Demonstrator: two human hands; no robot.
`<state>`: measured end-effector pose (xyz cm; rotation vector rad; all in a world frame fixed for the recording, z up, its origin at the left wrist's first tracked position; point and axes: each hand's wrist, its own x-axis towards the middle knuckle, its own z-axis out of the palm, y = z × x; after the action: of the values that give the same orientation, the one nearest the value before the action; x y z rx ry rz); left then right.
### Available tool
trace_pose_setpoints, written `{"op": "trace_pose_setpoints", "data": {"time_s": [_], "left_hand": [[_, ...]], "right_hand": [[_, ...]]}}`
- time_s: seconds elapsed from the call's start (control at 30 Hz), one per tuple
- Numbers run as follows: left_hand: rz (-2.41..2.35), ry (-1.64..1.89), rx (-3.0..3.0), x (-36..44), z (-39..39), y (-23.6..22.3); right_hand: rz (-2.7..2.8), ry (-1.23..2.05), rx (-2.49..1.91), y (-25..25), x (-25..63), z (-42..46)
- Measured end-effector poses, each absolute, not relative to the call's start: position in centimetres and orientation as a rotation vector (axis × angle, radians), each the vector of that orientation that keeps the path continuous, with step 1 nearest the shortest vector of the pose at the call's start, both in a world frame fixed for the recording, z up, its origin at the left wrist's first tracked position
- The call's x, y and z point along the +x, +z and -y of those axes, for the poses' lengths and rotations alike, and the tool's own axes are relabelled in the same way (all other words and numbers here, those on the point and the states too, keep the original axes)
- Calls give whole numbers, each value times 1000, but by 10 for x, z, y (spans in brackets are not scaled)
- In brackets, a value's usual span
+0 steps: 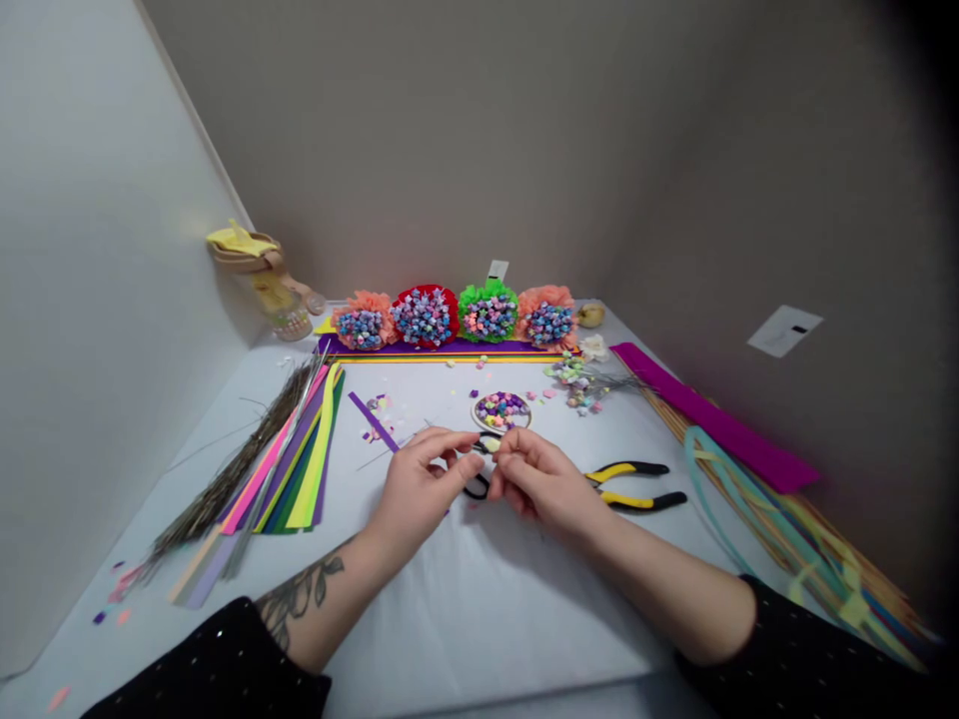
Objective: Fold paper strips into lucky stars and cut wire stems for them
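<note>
Fingers slightly parted on left hand, right hand pinching pale piece

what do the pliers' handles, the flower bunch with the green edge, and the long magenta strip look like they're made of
Pliers' handles: probably rubber or plastic, smooth, yellow with black ends.
Green-edged bunch: likely crepe or tissue paper, matte, judging by its ruffled rim; small folded-looking stars fill it.
Magenta strip: perhaps paper or card, matte, flat with straight edges.
</note>
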<state>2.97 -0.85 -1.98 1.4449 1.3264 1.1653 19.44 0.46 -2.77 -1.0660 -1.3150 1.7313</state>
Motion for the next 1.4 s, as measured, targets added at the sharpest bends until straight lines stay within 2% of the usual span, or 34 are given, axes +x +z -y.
{"op": "trace_pose_setpoints", "data": {"time_s": [0.23,0.43,0.53,1.0,1.4], "left_hand": [[-1278,1038,1330,36,9,-18],[-1188,942,1114,37,8,-21],[-1135,895,1090,36,8,-25],[-1061,871,994,35,10,-29],[-1366,1185,1714,31,20,-23]], "right_hand": [[1491,1686,-1099,-30,193,-1],[1870,774,-1044,-28,204,-5],[1986,581,-897,-30,206,-7],[2042,441,-841,-38,201,-7],[2043,342,-818,-37,204,-8]]}}
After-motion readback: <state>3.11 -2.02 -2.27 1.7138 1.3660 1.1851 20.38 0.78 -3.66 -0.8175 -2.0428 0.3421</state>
